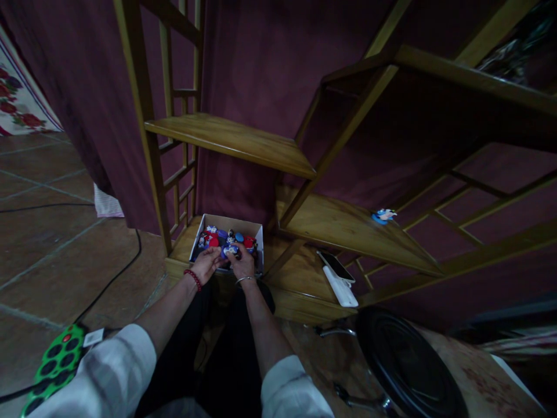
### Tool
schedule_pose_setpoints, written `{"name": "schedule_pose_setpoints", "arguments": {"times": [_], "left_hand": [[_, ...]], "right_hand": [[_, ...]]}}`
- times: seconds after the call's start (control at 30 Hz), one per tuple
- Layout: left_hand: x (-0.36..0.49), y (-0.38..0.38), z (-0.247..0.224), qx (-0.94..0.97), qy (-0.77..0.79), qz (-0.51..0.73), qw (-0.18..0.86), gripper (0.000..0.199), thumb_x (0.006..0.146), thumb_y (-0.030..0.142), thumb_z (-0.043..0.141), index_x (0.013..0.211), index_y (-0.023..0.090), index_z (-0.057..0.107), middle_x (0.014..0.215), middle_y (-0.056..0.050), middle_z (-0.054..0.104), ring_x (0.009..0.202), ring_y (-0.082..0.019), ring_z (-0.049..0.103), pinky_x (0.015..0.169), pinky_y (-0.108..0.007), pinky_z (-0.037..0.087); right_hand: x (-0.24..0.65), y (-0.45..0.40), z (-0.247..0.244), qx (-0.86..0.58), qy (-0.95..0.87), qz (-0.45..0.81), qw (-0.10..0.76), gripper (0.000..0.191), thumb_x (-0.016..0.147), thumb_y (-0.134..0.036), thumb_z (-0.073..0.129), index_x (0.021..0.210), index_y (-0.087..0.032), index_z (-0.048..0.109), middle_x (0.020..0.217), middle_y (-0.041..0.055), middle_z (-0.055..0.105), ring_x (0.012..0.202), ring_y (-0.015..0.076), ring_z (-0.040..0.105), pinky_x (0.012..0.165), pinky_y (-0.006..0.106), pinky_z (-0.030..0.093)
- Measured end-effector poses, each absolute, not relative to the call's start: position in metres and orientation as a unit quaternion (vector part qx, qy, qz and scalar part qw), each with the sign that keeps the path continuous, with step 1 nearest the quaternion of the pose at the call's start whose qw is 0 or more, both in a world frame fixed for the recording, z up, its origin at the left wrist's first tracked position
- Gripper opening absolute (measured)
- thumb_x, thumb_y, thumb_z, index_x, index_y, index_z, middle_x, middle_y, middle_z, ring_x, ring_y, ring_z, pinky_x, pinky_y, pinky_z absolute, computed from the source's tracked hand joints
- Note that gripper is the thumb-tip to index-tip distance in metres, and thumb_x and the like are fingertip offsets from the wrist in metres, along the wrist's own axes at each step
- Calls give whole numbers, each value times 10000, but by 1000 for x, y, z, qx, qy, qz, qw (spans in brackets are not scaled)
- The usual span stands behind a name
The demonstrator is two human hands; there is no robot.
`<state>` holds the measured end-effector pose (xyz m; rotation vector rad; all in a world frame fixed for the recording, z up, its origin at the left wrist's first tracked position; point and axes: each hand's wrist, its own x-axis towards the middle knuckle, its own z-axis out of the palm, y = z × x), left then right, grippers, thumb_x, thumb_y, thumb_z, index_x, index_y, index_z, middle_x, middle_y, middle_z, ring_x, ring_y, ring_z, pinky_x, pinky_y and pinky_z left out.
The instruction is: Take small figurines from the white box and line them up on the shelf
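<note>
A white cardboard box (pixel 260 244) on the bottom shelf at the left holds several small figurines with red, blue and purple parts. Over its front edge, my right hand (pixel 242 264) is closed on a small purple-and-white figurine (pixel 230 251). My left hand (pixel 208 264), with a red bead bracelet at the wrist, is just left of that figurine, its fingers bent towards it. Whether the left fingertips touch it or hold anything is too small to tell. Another small blue-and-white figurine (pixel 384 216) stands on the middle shelf at the right.
Wooden shelving (pixel 230 139) with slanted bars surrounds the box. A dark phone (pixel 336 266) and a white object (pixel 340 287) lie on the lower shelf. A black round stool (pixel 409 366) stands at the lower right. A green power strip (pixel 56 363) with cables is on the floor at left.
</note>
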<state>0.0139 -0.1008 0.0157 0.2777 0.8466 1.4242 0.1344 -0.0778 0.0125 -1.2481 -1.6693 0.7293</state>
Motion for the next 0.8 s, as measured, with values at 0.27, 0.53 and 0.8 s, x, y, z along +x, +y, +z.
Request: {"name": "schedule_pose_setpoints", "arguments": {"times": [0.27,0.53,0.8], "left_hand": [[12,-100,10,142,364,630,672,99,714,75,580,667,129,511,621,5,592,611,-94,590,685,-292,521],[13,-104,15,166,358,638,661,139,651,128,654,654,140,515,605,30,563,607,-78,563,686,-264,500],[15,-103,16,150,351,641,665,136,684,95,597,626,144,484,547,48,517,520,-52,511,637,-230,491]], "right_hand": [[136,-77,16,-490,-696,284,441,250,684,-315,547,912,-220,590,851,-6,630,778,149,568,714,251,451],[132,-79,14,-496,-683,282,456,250,687,-320,544,907,-205,581,856,8,628,786,152,569,721,255,453],[129,-80,12,-485,-692,263,466,223,708,-291,532,907,-204,580,894,19,613,838,156,556,779,273,439]]}}
